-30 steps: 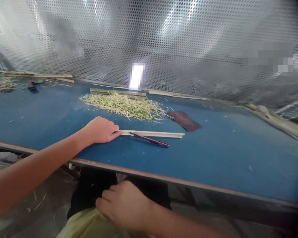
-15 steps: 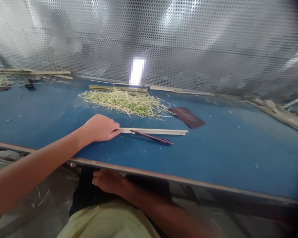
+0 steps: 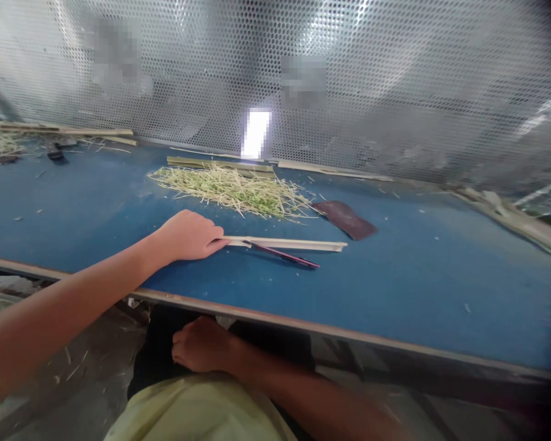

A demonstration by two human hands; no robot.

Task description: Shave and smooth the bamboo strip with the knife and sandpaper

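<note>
My left hand (image 3: pixel 193 236) is closed on the left end of a pale split bamboo strip (image 3: pixel 298 244), which lies along the blue tabletop and points right. A thin dark and pinkish flat object (image 3: pixel 287 255) slants out from beside the strip toward the lower right; its kind is unclear. Below the table edge, my right hand (image 3: pixel 204 344) rests on my lap with its fingers curled and nothing showing in them. Just beyond the strip is a heap of thin pale green shavings (image 3: pixel 234 191). A dark brown sheet (image 3: pixel 346 218) lies to the right of that heap.
A perforated metal screen (image 3: pixel 202 79) rises behind the blue table (image 3: pixel 395 288). Along its base lie green bamboo pieces (image 3: pixel 211 163) and a pale strip (image 3: pixel 330 169). More strips (image 3: pixel 73 130) and a small black object (image 3: pixel 56 153) are at far left; long pieces (image 3: pixel 518 217) lie at right.
The view has shifted slightly. My right hand has turned a little on my lap. My left hand keeps its hold, and the bamboo strip stays almost in place.
</note>
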